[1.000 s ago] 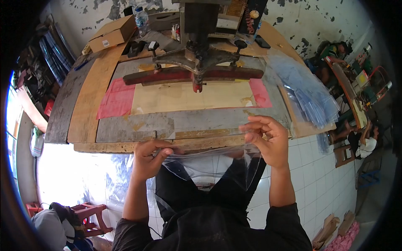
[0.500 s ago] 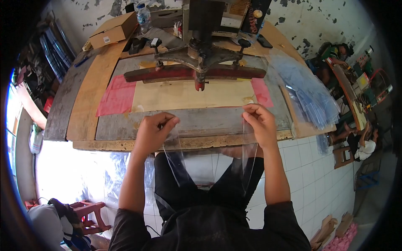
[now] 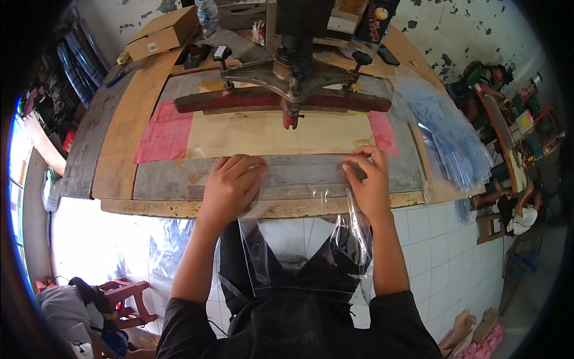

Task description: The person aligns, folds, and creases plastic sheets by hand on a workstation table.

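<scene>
A clear plastic sheet [image 3: 356, 239] hangs over the table's front edge and down across my lap. My left hand [image 3: 233, 182] grips its upper left part, with fingers bent and slightly blurred. At the upper right, my right hand [image 3: 369, 182] pinches the sheet between thumb and fingers. Just beyond my hands lies a cream board [image 3: 275, 136] with pink-red strips [image 3: 162, 133] at its two ends. Above that board is a press head with a long red bar [image 3: 251, 103], apart from both hands.
Several clear plastic sheets [image 3: 445, 131] lie piled at the table's right. A cardboard box [image 3: 161, 39], a water bottle [image 3: 207, 17] and a phone [image 3: 388, 55] stand or lie farther back. Co-workers sit at the far right. A red stool [image 3: 128, 299] is at lower left.
My left hand has turned palm down and moved slightly right and up. The plastic sheet now spreads wider between my hands, with its upper part over the table's front.
</scene>
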`<state>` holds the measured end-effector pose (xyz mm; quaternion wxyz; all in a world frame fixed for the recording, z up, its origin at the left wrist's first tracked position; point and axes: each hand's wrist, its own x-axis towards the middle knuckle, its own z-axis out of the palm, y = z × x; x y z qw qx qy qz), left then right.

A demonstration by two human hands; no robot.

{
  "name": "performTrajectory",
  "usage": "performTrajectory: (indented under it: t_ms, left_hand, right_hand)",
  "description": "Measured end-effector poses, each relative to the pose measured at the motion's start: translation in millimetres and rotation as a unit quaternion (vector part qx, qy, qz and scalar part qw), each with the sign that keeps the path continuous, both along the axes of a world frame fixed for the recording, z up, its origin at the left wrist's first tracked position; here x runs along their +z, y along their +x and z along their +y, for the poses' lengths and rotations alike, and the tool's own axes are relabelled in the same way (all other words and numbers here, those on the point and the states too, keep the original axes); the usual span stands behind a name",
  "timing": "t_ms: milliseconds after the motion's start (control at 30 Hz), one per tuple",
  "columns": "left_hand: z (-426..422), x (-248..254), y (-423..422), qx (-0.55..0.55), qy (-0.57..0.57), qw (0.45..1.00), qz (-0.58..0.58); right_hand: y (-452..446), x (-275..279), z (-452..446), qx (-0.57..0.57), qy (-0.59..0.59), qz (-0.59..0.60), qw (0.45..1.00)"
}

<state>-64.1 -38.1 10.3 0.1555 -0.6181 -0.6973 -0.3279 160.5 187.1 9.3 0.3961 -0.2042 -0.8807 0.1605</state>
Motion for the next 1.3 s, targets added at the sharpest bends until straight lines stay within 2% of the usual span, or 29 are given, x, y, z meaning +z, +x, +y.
performTrajectory:
  t_ms: [33,100,133,233,267,400,500,533,667,733,833,1167,1300]
  left_hand:
    - [0,0,1,-0.019,-0.007,1.0,0.021]
    - [-1,5,7,-0.03,-0.05,0.998,0.014]
    - [-2,6,11,-0.038,-0.094,0.995,0.008]
    - [8,2,46,-0.049,-0.123,0.991,-0.02]
    - [9,-1,54,-0.047,-0.199,0.979,0.004]
    - [9,-7,70,-0.03,-0.185,0.982,-0.016]
    - [11,-9,72,-0.02,-0.189,0.982,0.016]
    - [11,-10,74,-0.015,-0.187,0.982,0.012]
    - [11,-9,75,-0.007,-0.184,0.983,0.003]
    - [12,-8,75,-0.009,-0.187,0.982,-0.008]
    - [13,-4,75,-0.009,-0.185,0.983,-0.015]
    - [7,-5,69,0.012,-0.185,0.981,-0.059]
    - [0,-7,67,0.023,-0.17,0.985,-0.034]
  right_hand:
    - [2,-3,3,-0.001,0.0,-0.001,1.0]
    - [4,-9,9,0.08,0.004,-0.05,0.996]
    - [5,-10,9,0.079,0.004,-0.05,0.996]
    - [5,-3,5,0.098,-0.014,-0.073,0.992]
    - [7,0,5,0.101,0.006,-0.111,0.989]
    - [15,19,-20,0.086,0.064,-0.22,0.97]
    - [19,7,-41,0.058,0.125,-0.25,0.958]
    - [19,2,-47,0.06,0.105,-0.281,0.952]
    - [13,2,-53,0.093,0.071,-0.266,0.957]
    - [8,7,-51,0.151,0.104,-0.299,0.936]
    - [7,5,-42,0.176,0.092,-0.295,0.935]
    - [36,8,-19,0.105,0.071,-0.309,0.943]
    - [40,9,-15,0.095,0.042,-0.308,0.946]
